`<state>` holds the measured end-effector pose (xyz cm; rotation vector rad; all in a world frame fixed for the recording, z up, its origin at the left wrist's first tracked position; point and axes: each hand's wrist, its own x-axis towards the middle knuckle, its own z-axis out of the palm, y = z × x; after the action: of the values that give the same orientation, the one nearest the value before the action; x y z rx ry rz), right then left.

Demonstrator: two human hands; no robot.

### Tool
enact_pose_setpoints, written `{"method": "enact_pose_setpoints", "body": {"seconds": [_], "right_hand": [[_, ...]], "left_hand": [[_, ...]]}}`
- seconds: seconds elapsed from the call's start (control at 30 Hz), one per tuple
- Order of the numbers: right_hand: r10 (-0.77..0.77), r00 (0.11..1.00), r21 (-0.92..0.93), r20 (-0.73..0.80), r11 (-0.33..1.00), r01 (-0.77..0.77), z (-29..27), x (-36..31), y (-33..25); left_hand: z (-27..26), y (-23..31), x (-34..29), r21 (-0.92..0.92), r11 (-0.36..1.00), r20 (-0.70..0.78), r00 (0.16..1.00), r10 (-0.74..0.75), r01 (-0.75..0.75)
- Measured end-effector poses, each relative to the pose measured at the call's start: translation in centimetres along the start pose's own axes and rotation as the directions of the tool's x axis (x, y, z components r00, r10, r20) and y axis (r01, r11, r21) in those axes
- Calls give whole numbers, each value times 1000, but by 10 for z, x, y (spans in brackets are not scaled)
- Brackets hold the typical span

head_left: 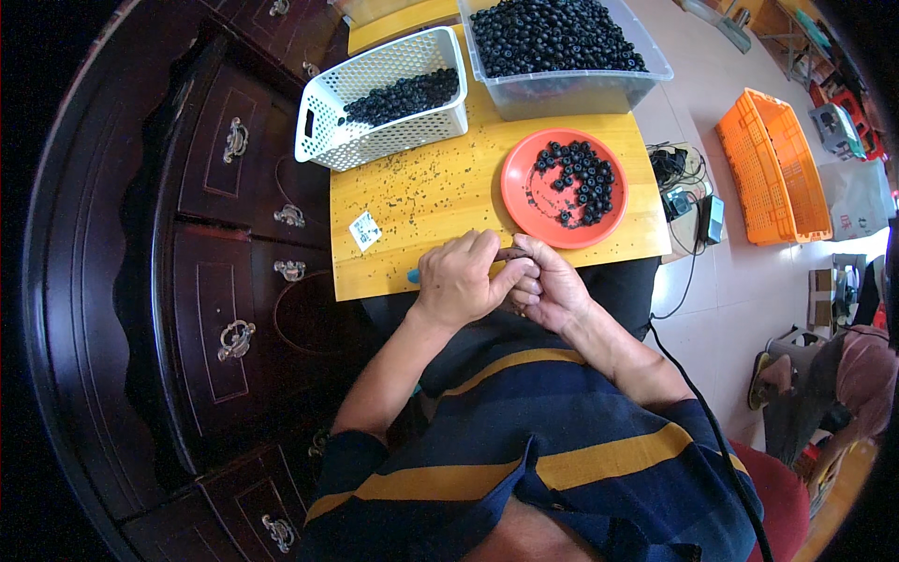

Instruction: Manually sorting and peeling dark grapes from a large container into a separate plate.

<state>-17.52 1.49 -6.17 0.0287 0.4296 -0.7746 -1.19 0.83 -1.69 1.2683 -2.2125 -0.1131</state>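
My left hand (461,279) is wrapped round a slim hand tool whose blue handle end (413,276) sticks out on the left. The tool's narrow brownish tip (510,254) points right, to the fingertips of my right hand (551,284). That hand is closed in a pinch, touching the left one; what lies in its fingers is too small and hidden to make out. Just beyond the hands, a red plate (517,192) holds several small black ring-shaped parts (594,183) that look like rubber.
On the yellow table (412,206) lie black scraps and a white printed card (364,230). Behind are a white perforated basket (384,145) and a clear bin (571,96), both with black parts. Dark drawers (215,318) stand left; cables and an orange crate (763,169) are right. Another person sits at far right.
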Motion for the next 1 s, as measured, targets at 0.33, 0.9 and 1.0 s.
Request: {"method": "enact_pose_setpoints", "body": {"seconds": [0.33,0.9,1.0], "right_hand": [[-5,998,90,-62,996,11,15,-2,-1],[-9,995,207,-95,978,29,4,1,0],[-9,998,227,-66,974,24,6,-1,1]], "left_hand": [[4,-8,6,18,999,-32,998,49,-48],[13,-12,4,25,1000,65,998,17,-19],[10,-10,8,-8,1000,56,998,10,-10]]}}
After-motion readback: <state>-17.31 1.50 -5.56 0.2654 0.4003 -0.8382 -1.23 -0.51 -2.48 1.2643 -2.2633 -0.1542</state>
